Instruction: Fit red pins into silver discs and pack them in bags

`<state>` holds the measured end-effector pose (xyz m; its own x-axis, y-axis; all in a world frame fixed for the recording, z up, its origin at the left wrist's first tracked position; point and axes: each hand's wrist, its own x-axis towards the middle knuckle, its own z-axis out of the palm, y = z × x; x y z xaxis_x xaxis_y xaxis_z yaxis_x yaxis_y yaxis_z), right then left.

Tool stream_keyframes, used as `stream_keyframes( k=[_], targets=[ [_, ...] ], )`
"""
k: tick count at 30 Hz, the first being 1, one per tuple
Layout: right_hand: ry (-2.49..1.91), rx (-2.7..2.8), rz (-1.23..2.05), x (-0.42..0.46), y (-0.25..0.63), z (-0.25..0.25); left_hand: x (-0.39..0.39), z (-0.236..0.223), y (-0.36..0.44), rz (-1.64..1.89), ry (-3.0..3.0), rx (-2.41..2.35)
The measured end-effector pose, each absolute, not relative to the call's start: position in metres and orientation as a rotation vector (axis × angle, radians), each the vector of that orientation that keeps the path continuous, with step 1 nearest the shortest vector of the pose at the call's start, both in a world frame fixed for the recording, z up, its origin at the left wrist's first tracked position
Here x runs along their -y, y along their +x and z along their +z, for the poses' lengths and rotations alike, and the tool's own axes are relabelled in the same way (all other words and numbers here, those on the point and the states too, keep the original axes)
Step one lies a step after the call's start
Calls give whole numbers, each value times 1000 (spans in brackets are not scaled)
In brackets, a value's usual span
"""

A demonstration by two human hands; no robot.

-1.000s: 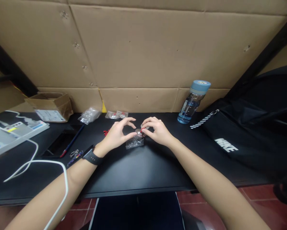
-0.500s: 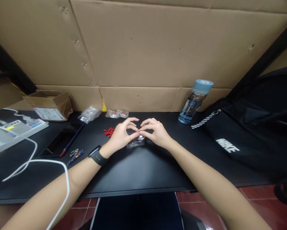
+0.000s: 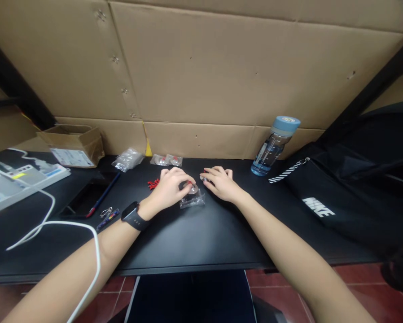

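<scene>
The thumb and forefinger of my left hand [image 3: 169, 187] close at the edge of a small clear plastic bag [image 3: 194, 200]. A round, shiny piece with a red spot [image 3: 192, 188] shows there, beside the thumb. Apart from it on the right, my right hand [image 3: 221, 183] is low over the table, fingers bent around a small silvery round piece [image 3: 204, 178]. A bit of red shows by those fingertips. Partly hidden behind my left hand lies a branching red thing [image 3: 153, 184].
Two packets of round pieces [image 3: 166, 160] and a clear plastic bundle [image 3: 128, 159] lie at the back. Around are an open carton [image 3: 74, 146], power strip [image 3: 23, 184], phone [image 3: 87, 195], keyring [image 3: 107, 215], water bottle [image 3: 272, 146] and black bag [image 3: 332, 193]. A white cable [image 3: 97, 255] crosses my left forearm.
My hands met at the fingertips before and are now apart. The right hand has shifted right and down with a silvery round piece; the left stays at the plastic bag.
</scene>
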<state>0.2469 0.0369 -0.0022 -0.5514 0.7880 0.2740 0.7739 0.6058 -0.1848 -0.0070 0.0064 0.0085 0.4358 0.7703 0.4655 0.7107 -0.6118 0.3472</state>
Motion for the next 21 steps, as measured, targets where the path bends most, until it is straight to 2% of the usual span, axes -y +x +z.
stream_keyframes(
  k=[10,21],
  targets=[
    [-1290,2531,-71,-38,237,-12,-10,6,-9,920,2587,-1337],
    [-993,2418,89,-35,246,10,-11,7,-11,912,2569,-1364]
  ],
)
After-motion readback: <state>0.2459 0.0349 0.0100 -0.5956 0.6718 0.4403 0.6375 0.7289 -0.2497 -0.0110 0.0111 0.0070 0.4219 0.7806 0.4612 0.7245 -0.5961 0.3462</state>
